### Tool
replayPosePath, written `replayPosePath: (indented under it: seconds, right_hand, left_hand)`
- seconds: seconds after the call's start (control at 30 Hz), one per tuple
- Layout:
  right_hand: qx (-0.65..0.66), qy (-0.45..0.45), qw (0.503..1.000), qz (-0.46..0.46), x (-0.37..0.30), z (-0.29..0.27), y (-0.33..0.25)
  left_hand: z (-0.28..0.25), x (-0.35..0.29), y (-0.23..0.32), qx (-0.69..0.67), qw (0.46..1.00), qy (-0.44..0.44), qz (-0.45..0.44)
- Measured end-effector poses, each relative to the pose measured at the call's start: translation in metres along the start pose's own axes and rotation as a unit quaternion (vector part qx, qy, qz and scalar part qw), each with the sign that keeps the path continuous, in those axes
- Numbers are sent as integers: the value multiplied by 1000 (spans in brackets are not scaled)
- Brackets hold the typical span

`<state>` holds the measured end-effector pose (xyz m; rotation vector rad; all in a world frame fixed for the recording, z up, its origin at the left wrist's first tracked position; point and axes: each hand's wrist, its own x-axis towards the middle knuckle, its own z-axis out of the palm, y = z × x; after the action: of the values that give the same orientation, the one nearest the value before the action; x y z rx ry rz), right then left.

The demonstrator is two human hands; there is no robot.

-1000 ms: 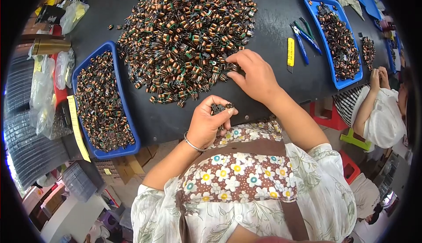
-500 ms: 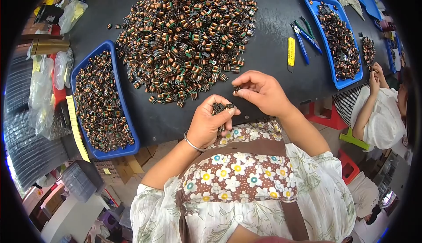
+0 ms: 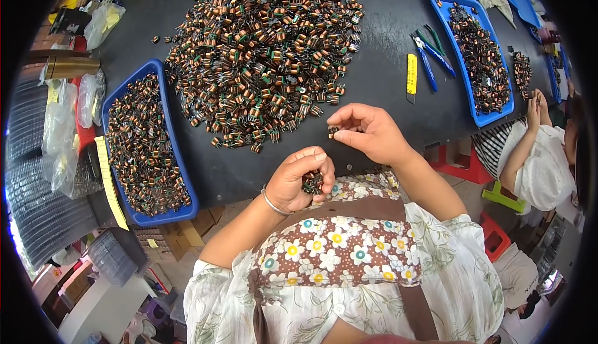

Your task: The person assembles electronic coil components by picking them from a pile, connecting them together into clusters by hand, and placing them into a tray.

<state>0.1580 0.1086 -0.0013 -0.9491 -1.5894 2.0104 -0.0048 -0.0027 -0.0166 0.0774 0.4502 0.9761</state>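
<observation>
Copper coils (image 3: 261,64) at twelve o'clock seemingly remain, the blue tray (image 3: 165,218) at nine full, left hand (image 3: 296,179) clutching several, right hand (image 3: 370,135) pinching one.

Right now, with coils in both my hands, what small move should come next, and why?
Probably bring the right hand across to the left hand and add its coil: the right hand pinches what looks like one small copper-coloured piece, close to the left, which is curled around a bunch of coils.
</observation>
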Motion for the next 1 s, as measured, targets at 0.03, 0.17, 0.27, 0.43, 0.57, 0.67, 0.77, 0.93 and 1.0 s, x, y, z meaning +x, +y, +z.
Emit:
replayPosePath:
  seconds: [0.03, 0.17, 0.27, 0.43, 0.57, 0.67, 0.77, 0.93, 1.0]
  right_hand:
    - [11, -23, 1000, -2, -2, 3, -4]
    - [110, -115, 987, 4, -6, 7, -20]
    - [-150, 42, 987, -50, 9, 0, -16]
    - [-420, 201, 868, -172, 34, -14, 0]
    - [-401, 136, 894, -149, 31, -15, -3]
    - [-276, 75, 955, -79, 20, -12, -12]
    - [-185, 18, 981, -54, 10, -5, -14]
    - [-129, -69, 987, -58, 4, 7, -24]
    - [-168, -45, 982, -73, 9, 2, -18]
  left_hand:
    - [0, 0, 0, 1, 1000, 0, 0]
    - [8, -2, 5, -35, 998, 54, -11]
    - [10, -3, 5, -32, 998, 42, -23]
    - [1, -3, 1, -11, 1000, 14, -25]
    - [0, -3, 2, -11, 1000, 9, -10]
    - [10, -3, 7, 10, 993, 111, 23]
    - [19, 1, 14, 60, 976, 204, 39]
    - [18, 4, 14, 82, 974, 204, 51]
    - [18, 3, 13, 92, 969, 222, 59]
